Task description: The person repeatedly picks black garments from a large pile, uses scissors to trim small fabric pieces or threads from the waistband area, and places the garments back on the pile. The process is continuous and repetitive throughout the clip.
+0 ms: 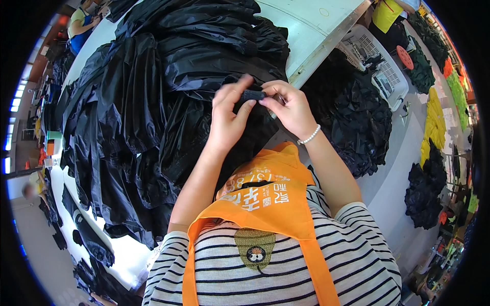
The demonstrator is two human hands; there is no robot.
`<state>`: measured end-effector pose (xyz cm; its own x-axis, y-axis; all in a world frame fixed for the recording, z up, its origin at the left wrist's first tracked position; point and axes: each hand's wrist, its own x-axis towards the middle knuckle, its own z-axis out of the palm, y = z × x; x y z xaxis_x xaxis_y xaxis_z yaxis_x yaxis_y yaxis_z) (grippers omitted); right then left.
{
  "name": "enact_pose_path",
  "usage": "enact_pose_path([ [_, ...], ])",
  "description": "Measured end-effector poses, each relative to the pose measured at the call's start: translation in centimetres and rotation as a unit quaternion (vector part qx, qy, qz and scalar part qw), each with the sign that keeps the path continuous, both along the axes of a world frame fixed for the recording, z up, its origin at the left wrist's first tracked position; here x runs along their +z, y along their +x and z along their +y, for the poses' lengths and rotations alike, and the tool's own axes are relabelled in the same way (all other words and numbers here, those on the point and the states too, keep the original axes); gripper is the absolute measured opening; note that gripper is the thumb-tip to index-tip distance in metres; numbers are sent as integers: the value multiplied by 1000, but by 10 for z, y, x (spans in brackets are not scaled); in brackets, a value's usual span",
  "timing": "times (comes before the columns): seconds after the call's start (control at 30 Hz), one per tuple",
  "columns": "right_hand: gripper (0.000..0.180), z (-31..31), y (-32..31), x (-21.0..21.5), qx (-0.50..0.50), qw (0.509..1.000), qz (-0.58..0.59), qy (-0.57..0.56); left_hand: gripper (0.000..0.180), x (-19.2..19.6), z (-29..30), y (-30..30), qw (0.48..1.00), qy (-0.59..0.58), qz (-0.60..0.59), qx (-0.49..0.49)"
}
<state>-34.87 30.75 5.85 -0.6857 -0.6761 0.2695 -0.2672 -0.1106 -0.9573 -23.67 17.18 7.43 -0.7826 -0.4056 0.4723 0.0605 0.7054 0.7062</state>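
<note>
A large heap of shiny black garments [138, 92] with gathered edges lies before me. At its right side my right hand [291, 107], with a bead bracelet at the wrist, pinches the end of a black gathered cuff [252, 95] between thumb and fingers. Something small and dark shows beside its fingers, too little to make out. My left hand [228, 112] is next to the same cuff, thumb and forefinger apart on either side of it. Motion blurs its fingertips, and whether they touch the cloth is unclear.
A pale tabletop [311, 35] reaches under the heap. Right of it lies a dark pile of cloth [352, 122], below a white plastic basket [395, 84]. Yellow cloth [434, 122] and another black bundle [425, 188] lie farther right. A person [81, 28] stands at the far left.
</note>
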Motion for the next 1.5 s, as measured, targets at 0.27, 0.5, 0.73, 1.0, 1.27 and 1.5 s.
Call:
enact_pose_path([
  [0.27, 17, -32, 18, 30, -68, 988, 111, -84, 62, -14, 34, 7, 985, -4, 102, 139],
  [0.5, 15, -18, -1, 52, 57, 947, 300, -102, 32, 1, -3, 15, 986, 69, 114, 102],
  [0.73, 7, -30, -27, 88, 119, 940, 320, -25, 30, 22, -20, 41, 884, 427, 4, -188],
  [1.0, 15, -92, -18, 32, 257, 965, 30, -39, 13, 32, -15, 39, 989, 97, 79, -78],
  [1.27, 18, -70, -29, 12, 53, 985, -137, -85, 15, 23, -10, 22, 930, 356, 86, -36],
  [1.5, 21, -31, -8, 49, 86, 979, 175, -58, 15, 21, -15, 15, 927, 373, -33, -21],
])
